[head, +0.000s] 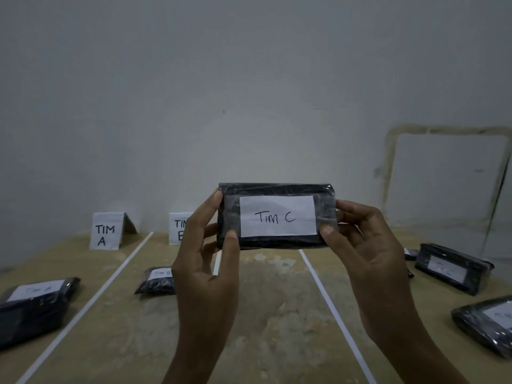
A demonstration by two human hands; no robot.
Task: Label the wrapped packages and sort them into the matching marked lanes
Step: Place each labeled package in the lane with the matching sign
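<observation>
**"Tim C" package up in both hands**

Here we are: a black wrapped package [274, 189] is held up off the bench [263, 328], lengthwise and face-on to the camera. Its white label [278, 216] reads "Tim C", plain as day. The left hand [205, 261] has the left end, with fingers [214, 202] curled round the edge and the thumb pressed on the front near the label's lower corner. The right hand [368, 245] mirrors it on the right end, thumb on the front and the other fingers wrapped behind. Both sets of fingers are clamped on the package.

Down on the bench, white strips mark the lanes: one long strip on the left [91, 300], one on the right [332, 306], and a short piece [217, 263] peeking out between the hands. At the back stands a folded sign [106, 231] reading "TIM A". Beside it is a second sign [178, 228], half hidden by the left hand.

A large "Tim A" package [33, 306] lies left of the left strip, and a small "Tim B" packet [156, 281] lies just right of it. Far right, beyond the right strip, sit two more labelled packages [454, 268] [487, 322], their writing too blurred to read.
</observation>
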